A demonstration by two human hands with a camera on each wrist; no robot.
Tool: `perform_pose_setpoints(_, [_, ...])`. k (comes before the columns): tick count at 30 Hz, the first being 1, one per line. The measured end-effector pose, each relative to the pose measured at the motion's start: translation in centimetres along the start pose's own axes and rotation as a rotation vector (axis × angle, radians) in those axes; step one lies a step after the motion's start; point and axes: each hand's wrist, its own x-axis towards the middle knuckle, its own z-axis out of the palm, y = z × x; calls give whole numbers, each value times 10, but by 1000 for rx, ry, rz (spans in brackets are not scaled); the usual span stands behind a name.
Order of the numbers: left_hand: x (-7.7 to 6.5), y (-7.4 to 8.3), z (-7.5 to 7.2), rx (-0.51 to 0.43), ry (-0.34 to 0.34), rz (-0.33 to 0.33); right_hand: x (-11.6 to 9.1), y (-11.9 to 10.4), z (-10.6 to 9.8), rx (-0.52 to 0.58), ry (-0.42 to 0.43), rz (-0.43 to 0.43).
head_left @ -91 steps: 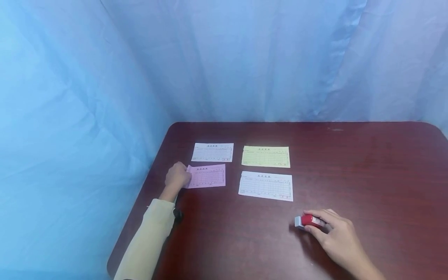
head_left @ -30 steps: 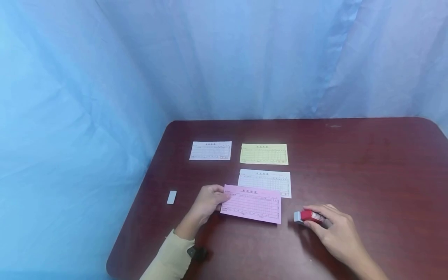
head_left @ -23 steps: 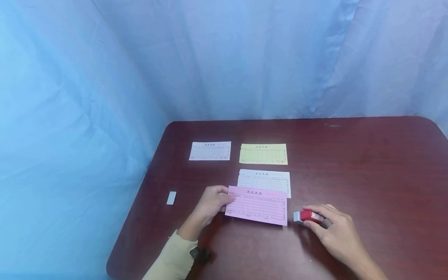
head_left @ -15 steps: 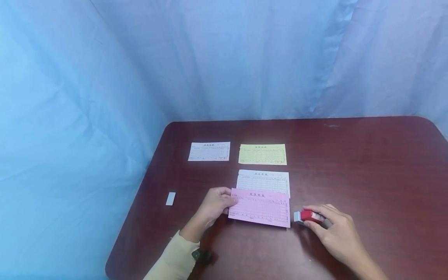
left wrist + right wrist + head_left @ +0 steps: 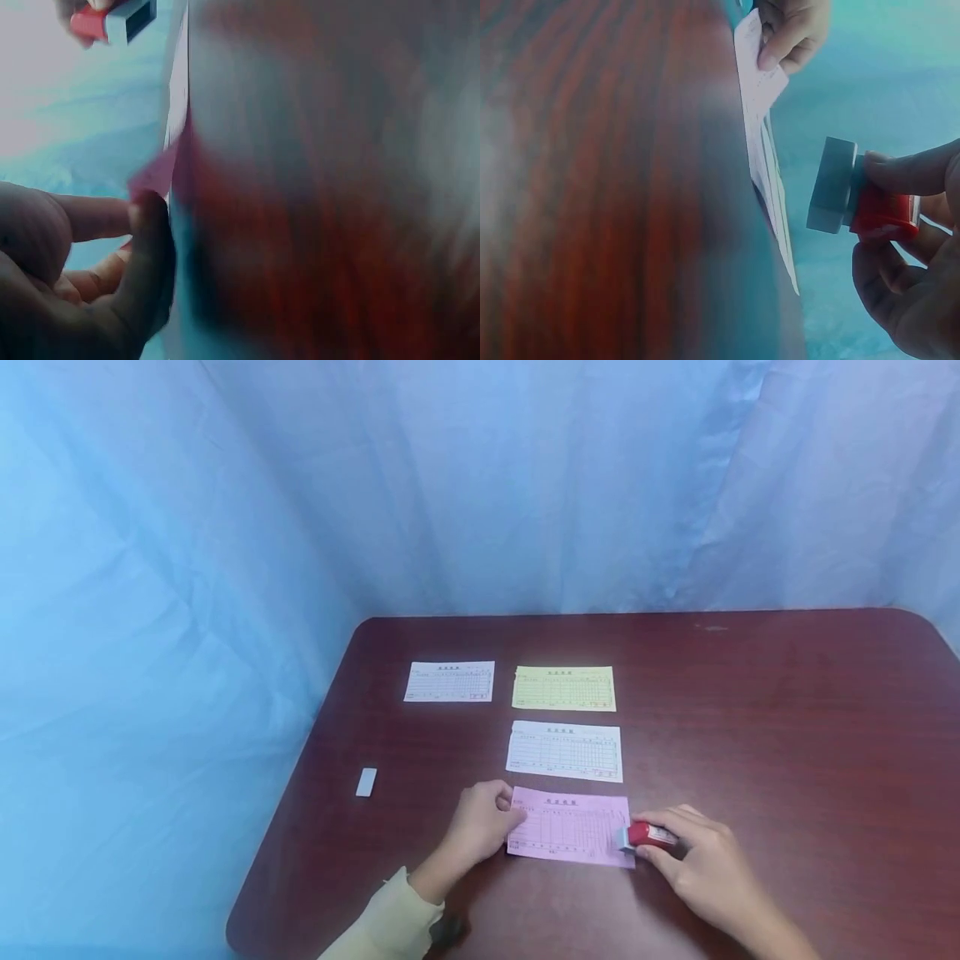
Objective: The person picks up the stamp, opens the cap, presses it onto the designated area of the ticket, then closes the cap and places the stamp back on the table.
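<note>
At the table's front middle, my left hand [image 5: 483,822] pinches the left edge of a pink printed receipt slip [image 5: 558,827]. That end is bent up between thumb and finger in the left wrist view, with the rest of the slip low along the table. My right hand [image 5: 705,864] holds a red stamp [image 5: 651,835] between thumb and fingers. The stamp's light grey end [image 5: 832,186] points away from the palm and overlaps the slip's right end in the head view. In the right wrist view it stands apart from the table surface.
Behind the pink slip lies a white slip [image 5: 564,752], then a yellow slip [image 5: 562,689]. Another white slip [image 5: 448,683] is at the back left. A small white rectangular piece [image 5: 366,782] sits left on the dark red table [image 5: 787,735]. Blue curtain [image 5: 480,485] surrounds it.
My left hand has brought the pink slip from the left to the front middle and lowered it, uncovering the white slip behind. My right hand has shifted left with the stamp, over the pink slip.
</note>
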Motion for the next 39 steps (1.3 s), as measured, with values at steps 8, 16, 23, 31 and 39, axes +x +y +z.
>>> perform_pose_setpoints(8, [-8,8,9,273,60,62,-1,-5,6,-19,-99,7])
perform_pose_setpoints(16, [-8,7,7,339,55,45,1,-6,20,-70,-188,-124])
perform_pose_setpoints(23, [-7,8,10,319,55,40,0,-7,26,-73,-180,-165])
perform_pose_setpoints(31, [-5,8,10,315,46,17,0,-7,27,-80,-185,-181])
perform_pose_setpoints(39, [-5,8,10,304,42,16,-1,-7,29,-85,-189,-175])
